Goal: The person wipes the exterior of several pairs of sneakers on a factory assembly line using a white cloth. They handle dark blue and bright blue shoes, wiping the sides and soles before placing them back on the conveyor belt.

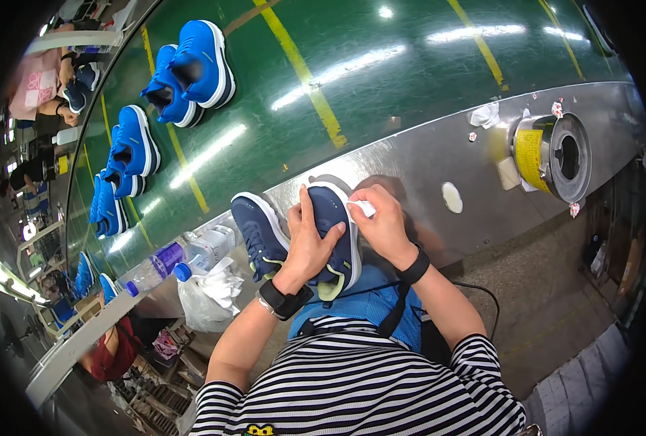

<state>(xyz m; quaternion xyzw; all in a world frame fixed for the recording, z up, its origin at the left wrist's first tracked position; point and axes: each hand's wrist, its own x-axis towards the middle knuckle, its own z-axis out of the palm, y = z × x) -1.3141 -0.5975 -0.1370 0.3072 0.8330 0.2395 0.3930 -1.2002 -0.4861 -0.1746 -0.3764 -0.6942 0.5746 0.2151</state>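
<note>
My left hand (310,243) grips a dark navy sneaker (335,218) with a white sole and a yellow-green lining, held upright over the metal edge of the conveyor. My right hand (382,221) pinches a small white cloth (363,209) against the shoe's upper near the toe. A second navy sneaker (259,232) of the same kind lies on the metal ledge just left of my left hand. Both wrists wear black bands.
The green conveyor belt (352,65) carries pairs of bright blue sneakers (192,73) off to the left. Two plastic bottles (181,260) and a white bag (208,294) sit at the left. A metal roller end (555,156) stands at right. Another person (43,83) works far left.
</note>
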